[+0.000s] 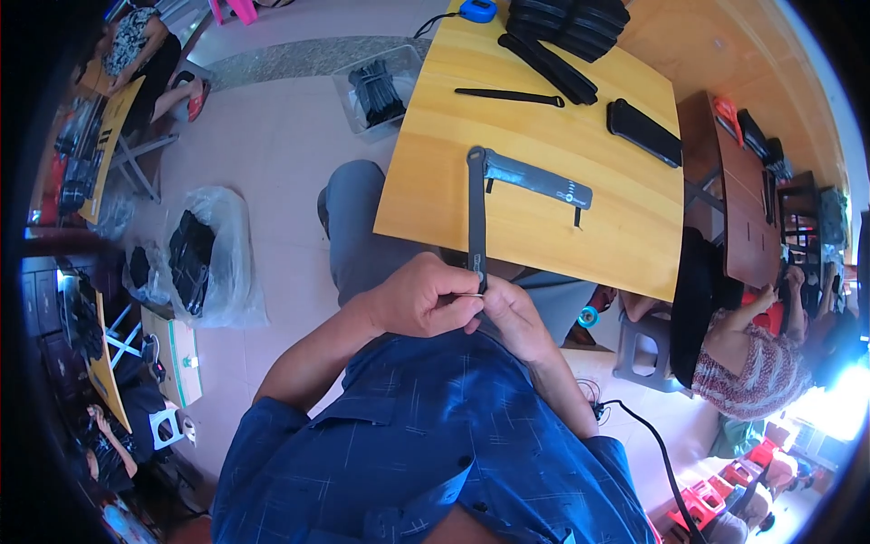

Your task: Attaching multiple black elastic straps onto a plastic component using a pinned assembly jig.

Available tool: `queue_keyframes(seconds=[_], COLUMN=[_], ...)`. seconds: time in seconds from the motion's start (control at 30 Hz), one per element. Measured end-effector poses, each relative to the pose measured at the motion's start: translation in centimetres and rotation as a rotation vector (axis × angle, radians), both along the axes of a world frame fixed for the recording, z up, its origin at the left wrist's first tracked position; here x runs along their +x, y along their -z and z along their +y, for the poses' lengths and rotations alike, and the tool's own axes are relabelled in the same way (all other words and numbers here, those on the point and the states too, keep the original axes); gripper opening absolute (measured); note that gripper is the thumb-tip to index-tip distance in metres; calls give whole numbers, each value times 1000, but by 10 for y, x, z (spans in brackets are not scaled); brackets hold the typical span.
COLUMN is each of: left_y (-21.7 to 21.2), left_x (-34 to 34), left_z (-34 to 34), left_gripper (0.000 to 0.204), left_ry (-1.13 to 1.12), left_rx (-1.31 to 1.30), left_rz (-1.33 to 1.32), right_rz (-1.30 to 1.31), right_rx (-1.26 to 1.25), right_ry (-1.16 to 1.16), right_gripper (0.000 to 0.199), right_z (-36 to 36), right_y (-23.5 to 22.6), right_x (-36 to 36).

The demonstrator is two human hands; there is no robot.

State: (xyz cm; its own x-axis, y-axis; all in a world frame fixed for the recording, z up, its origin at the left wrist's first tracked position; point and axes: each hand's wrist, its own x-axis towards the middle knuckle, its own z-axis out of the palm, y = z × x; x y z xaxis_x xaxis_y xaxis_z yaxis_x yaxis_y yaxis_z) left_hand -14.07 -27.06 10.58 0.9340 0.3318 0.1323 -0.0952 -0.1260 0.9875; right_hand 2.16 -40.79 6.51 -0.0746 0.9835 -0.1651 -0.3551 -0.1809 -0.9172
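Near the table's front edge, my left hand (419, 295) and my right hand (517, 319) meet with fingers pinched together. Between them is the lower end of a black strap (478, 213). It rises from my fingers onto the tabletop, and its rounded upper end has a small hole. Beside that upper end lies a flat dark grey pouch (539, 179) with a shiny patch and small black tabs. Something thin and pale shows at my left fingertips, too small to name. Farther back rests another black strap (509, 96).
The yellow wooden table (426, 195) also holds a black bundle (549, 69), a black stack (569, 27), a black case (643, 133) and a blue tape measure (478, 10). A clear bin (399, 116) and a plastic bag (237, 272) stand left. Other people sit around; a cable (648, 435) hangs right.
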Motion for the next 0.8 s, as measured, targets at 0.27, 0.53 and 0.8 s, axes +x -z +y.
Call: queue_keyframes(seconds=[0.27,0.53,0.8], left_y=[-10,-16,-6], left_x=[3,-72,-296], left_z=[0,118,231], left_gripper=[30,31,23], left_ry=[-111,-21,-936], left_rx=[465,307,-172], left_rz=[84,476,141], right_rz=[-212,-752,-422], right_rx=[19,317,-96], right_ry=[-9,-418,-378], right_gripper=[38,45,41], right_z=[3,-15,-106], right_y=[-3,-27,-8], right_x=[16,84,144])
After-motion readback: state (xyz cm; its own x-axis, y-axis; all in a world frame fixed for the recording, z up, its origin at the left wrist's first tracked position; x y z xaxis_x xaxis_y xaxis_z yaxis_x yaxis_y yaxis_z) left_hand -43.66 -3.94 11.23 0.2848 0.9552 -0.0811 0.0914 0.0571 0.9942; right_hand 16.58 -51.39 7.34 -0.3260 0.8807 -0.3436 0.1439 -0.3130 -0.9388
